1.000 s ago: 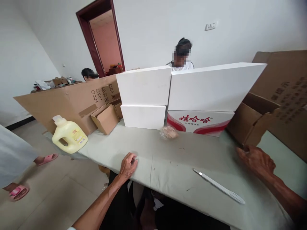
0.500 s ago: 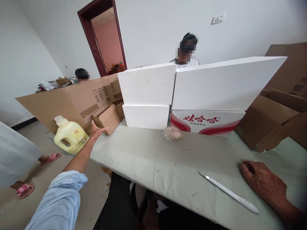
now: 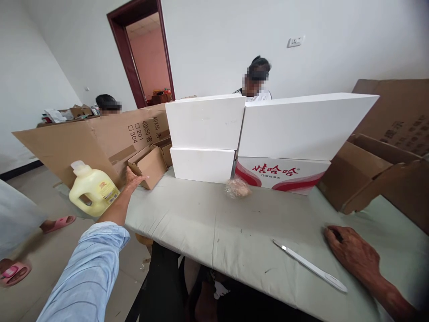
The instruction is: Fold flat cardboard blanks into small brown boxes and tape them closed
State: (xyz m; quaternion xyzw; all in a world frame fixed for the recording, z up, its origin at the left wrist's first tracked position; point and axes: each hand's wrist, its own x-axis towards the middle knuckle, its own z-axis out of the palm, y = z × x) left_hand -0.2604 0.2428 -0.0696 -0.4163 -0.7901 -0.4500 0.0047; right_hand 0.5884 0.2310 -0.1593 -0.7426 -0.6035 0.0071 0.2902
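Observation:
On the left, my left hand [image 3: 134,178] reaches out with thumb and fingers apart, beside a small open cardboard box [image 3: 152,168] and right of a yellow jug [image 3: 95,190]. My right hand [image 3: 351,250] rests curled on the cloth-covered table [image 3: 194,214]; what its fingers hold, if anything, is hidden. To its left lies a white-handled scalpel [image 3: 311,267], blade pointing away to the left. A clear plastic-wrapped lump [image 3: 237,188] sits before the stacked white boxes [image 3: 205,123] and a red-and-white printed box [image 3: 281,174].
Large printed cardboard [image 3: 117,134] stands at the left, and open brown boxes [image 3: 358,174] at the right. One person [image 3: 257,80] is behind the white boxes, another [image 3: 107,103] behind the cardboard. Someone in pink sandals [image 3: 60,223] stands at the left edge.
The camera view has shifted slightly, so the right-hand boxes, scalpel and my right hand appear further left. My hands keep nearly the same poses on the scene.

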